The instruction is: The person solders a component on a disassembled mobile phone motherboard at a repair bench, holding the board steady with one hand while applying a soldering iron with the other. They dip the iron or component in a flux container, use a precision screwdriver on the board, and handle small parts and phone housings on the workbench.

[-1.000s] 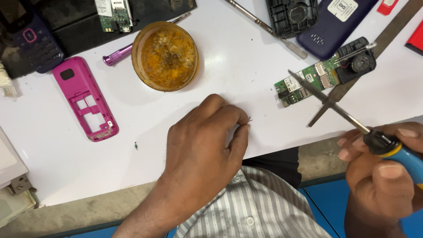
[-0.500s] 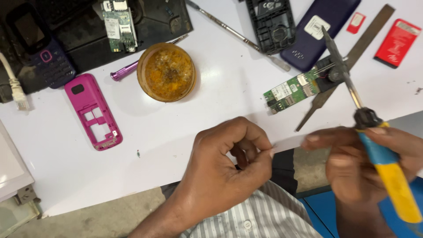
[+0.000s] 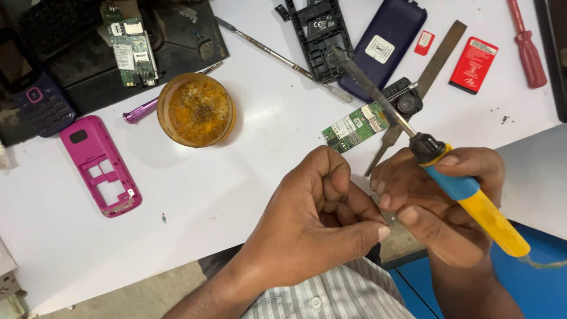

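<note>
Two hands meet over the near edge of the white table (image 3: 248,195), fingertips almost touching; the left hand (image 3: 319,218) is curled with thumb pressed to forefinger, seemingly pinching something very fine, though what it is cannot be made out; the right hand (image 3: 440,204) is closed round the blue-and-yellow handle of a soldering iron (image 3: 449,177), held pencil-wise so its dark tip points up and away from the fingers, probably to keep the hot end clear; the tip hangs over a small green circuit board (image 3: 356,127) lying flat on the table just beyond the hands, touching a black camera module (image 3: 403,99); an open tin of amber flux (image 3: 196,110) sits left of the board, within reach; a pink phone shell (image 3: 100,165) lies well apart, set aside at the left.
</note>
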